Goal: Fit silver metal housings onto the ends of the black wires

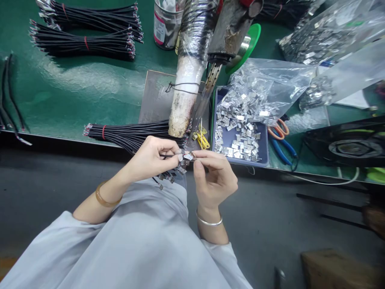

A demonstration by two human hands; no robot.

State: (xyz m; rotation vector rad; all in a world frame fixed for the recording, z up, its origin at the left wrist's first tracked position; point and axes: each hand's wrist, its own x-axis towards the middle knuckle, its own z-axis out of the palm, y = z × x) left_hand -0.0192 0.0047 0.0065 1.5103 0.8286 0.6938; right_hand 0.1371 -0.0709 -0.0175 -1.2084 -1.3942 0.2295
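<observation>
My left hand is closed, pinching a black cable between thumb and fingers in front of the bench edge. At the cable's end sits a small silver metal connector. The thumb and forefinger of my right hand meet at this connector, the other fingers curled. Below my left fingers hang several more black cables with metal ends; what supports them is hidden. A bundle of black cables tied with a red band lies on the bench just beyond my left hand.
A blue tray holds loose metal connectors beside plastic bags. A white-wrapped duct and a hot-air nozzle hang over a grey plate. Blue-handled pliers, a yellow cutter and further cable bundles lie around.
</observation>
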